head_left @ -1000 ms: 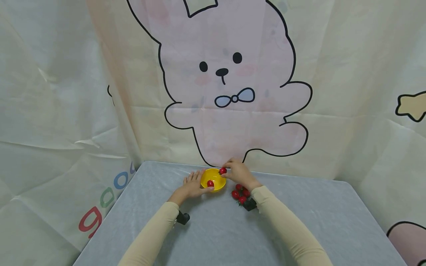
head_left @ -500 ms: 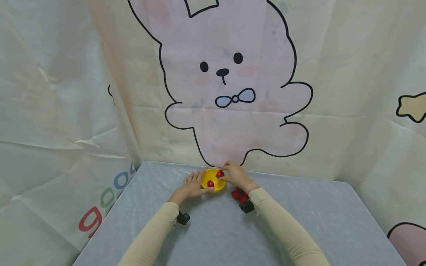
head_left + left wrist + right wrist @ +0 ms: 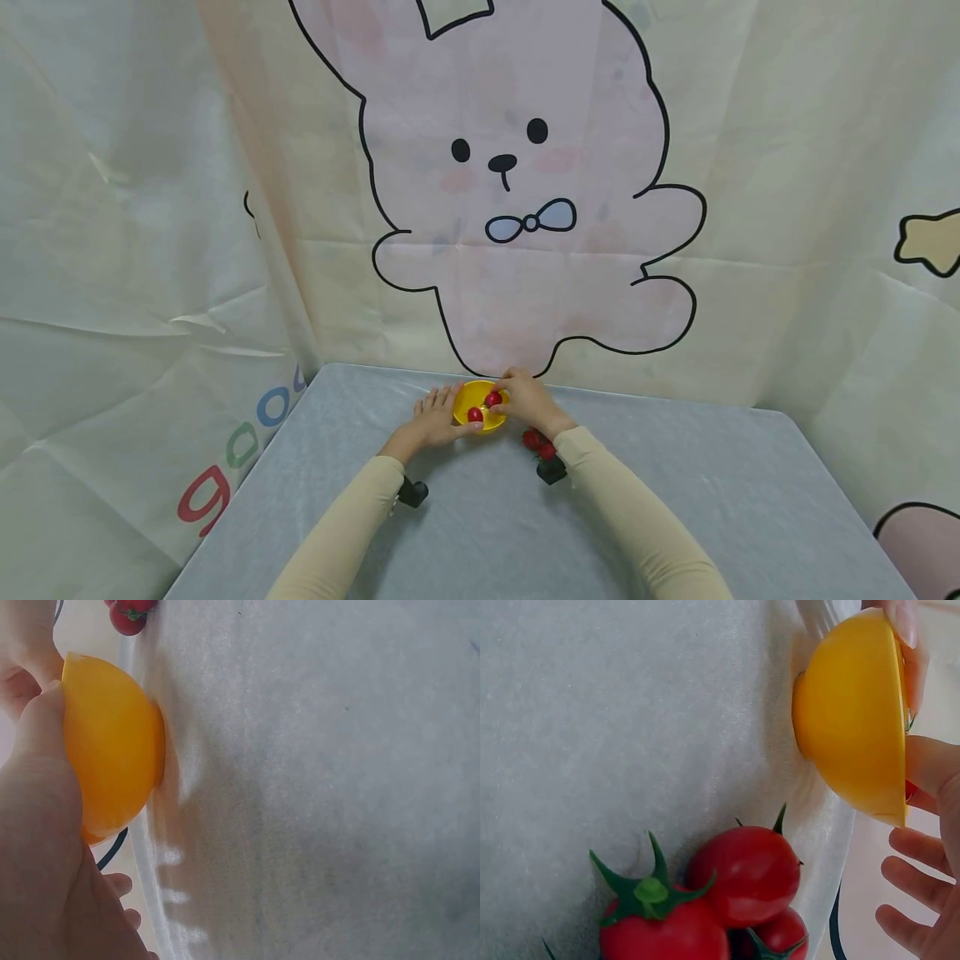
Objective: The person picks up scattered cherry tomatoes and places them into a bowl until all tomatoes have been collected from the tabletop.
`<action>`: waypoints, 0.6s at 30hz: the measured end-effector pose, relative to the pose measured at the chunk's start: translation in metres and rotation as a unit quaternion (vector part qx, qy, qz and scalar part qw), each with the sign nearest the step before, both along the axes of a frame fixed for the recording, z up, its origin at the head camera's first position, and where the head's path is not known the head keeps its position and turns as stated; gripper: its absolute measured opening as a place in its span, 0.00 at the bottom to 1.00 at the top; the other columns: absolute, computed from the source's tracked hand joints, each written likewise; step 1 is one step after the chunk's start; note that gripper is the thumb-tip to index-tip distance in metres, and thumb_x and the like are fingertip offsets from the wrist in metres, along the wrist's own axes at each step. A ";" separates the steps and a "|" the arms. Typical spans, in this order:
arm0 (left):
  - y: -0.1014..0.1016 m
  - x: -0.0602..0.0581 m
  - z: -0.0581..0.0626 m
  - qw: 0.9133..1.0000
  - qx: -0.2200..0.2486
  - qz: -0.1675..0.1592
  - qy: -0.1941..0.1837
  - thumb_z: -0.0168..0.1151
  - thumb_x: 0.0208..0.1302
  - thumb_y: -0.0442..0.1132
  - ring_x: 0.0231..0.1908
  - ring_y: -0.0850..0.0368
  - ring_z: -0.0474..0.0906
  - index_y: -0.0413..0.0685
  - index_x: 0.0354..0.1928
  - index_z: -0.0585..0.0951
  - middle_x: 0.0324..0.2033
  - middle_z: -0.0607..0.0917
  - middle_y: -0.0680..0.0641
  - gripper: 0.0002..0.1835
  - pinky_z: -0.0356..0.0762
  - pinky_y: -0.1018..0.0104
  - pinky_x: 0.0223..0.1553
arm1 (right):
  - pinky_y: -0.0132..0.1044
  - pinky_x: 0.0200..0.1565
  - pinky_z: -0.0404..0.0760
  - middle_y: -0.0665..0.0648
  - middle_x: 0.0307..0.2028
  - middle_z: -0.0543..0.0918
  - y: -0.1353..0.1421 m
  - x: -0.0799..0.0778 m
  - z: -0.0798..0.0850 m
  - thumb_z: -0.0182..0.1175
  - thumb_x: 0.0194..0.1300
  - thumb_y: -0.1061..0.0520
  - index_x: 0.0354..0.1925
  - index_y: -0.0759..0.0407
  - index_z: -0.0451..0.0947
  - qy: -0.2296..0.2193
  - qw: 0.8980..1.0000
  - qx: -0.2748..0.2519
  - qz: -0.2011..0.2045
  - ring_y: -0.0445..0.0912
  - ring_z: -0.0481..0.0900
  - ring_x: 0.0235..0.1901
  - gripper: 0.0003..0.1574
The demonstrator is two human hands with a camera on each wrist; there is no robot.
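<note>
A small yellow bowl (image 3: 462, 407) stands near the far edge of the table. My left hand (image 3: 429, 422) steadies it, fingers straight along its left side and thumb across the near rim. One red cherry tomato (image 3: 475, 414) lies inside the bowl. My right hand (image 3: 531, 402) reaches over the right rim and pinches a second cherry tomato (image 3: 492, 399) between thumb and fingers, low in the bowl. In the right wrist view the bowl wall (image 3: 859, 712) hides most of that tomato. Several more cherry tomatoes (image 3: 742, 874) with green stalks lie right of the bowl.
Grey cloth covers the table (image 3: 480, 533). A pale curtain (image 3: 750, 317) with a cartoon bear hangs right behind the far edge. Black wrist-camera mounts (image 3: 412, 492) stick out under the forearms; the right one is close beside the loose tomatoes.
My right hand has moved left and down, bringing its tomato from the bowl's right rim to inside, beside the first one. The left hand and bowl have stayed put.
</note>
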State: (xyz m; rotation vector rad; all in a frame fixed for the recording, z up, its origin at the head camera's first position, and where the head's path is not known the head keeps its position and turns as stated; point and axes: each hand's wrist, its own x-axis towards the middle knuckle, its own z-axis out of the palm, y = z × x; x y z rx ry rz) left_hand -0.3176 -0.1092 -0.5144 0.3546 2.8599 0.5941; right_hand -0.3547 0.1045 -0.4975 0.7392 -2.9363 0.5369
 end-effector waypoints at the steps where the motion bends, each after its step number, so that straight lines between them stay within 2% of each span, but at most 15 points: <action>1: 0.000 0.000 0.000 1.000 -0.001 0.000 0.000 0.51 0.61 0.75 0.76 0.33 0.48 0.55 0.79 0.45 0.77 0.54 0.38 0.54 0.43 0.31 0.73 | 0.48 0.56 0.81 0.58 0.51 0.81 0.000 0.000 0.000 0.72 0.57 0.44 0.48 0.55 0.86 0.003 1.000 0.002 0.001 0.52 0.76 0.49 0.24; 9: 0.000 -0.004 -0.005 1.000 -0.004 0.002 0.008 0.50 0.60 0.76 0.76 0.33 0.49 0.55 0.79 0.46 0.77 0.54 0.38 0.54 0.44 0.31 0.73 | 0.50 0.57 0.79 0.60 0.50 0.82 -0.004 0.003 0.002 0.73 0.57 0.48 0.46 0.57 0.87 0.009 1.000 -0.001 0.004 0.55 0.76 0.50 0.21; 18: -0.001 -0.004 -0.005 1.000 -0.005 0.004 0.004 0.50 0.59 0.77 0.76 0.33 0.47 0.56 0.79 0.45 0.77 0.54 0.39 0.55 0.43 0.31 0.73 | 0.47 0.55 0.80 0.59 0.48 0.82 -0.010 -0.001 -0.005 0.73 0.56 0.49 0.44 0.57 0.87 -0.006 1.000 0.011 -0.015 0.53 0.75 0.48 0.20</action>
